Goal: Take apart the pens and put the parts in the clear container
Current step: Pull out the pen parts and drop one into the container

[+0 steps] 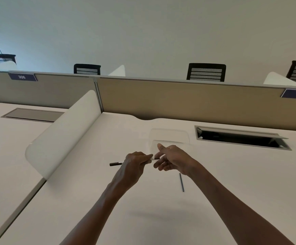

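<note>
Pen [117,163] mid-strip above desk [108,200].
L hand [134,163] grips barrel steady; R hand [170,160] pinches its tip to pull; box [170,137] just behind for drops.

Hands [155,160] on pen [116,163] over desk [90,200]

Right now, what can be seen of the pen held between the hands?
The pen is slim, with a dark end sticking out left of the left hand and a white section showing at that hand's fingertips. It lies roughly level above the desk, in front of the clear container. The left hand grips its middle; the right hand meets its right tip, fingers mostly spread.
</note>
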Motion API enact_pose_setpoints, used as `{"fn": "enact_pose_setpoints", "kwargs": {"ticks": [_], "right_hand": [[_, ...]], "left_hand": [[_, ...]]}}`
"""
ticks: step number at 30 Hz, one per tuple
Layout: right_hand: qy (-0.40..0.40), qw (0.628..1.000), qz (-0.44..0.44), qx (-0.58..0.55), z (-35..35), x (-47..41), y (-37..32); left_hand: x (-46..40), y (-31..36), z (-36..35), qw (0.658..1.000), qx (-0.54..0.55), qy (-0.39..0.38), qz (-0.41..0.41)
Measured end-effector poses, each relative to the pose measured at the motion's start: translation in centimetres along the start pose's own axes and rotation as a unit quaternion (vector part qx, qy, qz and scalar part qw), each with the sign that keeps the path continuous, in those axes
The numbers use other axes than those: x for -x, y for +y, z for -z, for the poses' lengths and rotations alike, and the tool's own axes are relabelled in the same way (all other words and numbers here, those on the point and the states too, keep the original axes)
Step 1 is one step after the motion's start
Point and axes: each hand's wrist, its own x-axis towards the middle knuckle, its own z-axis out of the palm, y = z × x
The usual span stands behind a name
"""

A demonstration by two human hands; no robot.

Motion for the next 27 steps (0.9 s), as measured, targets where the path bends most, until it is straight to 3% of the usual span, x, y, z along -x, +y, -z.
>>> {"fn": "enact_pose_setpoints", "kwargs": {"ticks": [4, 17, 22, 27], "right_hand": [[0.015, 0.996, -0.005, 0.091, 0.0, 0.0, 0.4], [0.065, 0.983, 0.150, 0.088, -0.8, 0.1, 0.8], [0.051, 0.992, 0.102, 0.056, -0.8, 0.1, 0.5], [0.071, 0.988, 0.070, 0.114, -0.7, -0.1, 0.4]], "left_hand": [[0.1, 0.0, -0.2, 1.000, 0.005, 0.003, 0.014], [0.0, -0.6, -0.1, 1.000, 0.000, 0.011, 0.027], [0.1, -0.8, 0.1, 0.999, 0.007, 0.017, 0.035], [0.1, -1.0, 0.1, 0.999, 0.006, 0.018, 0.048]]}}
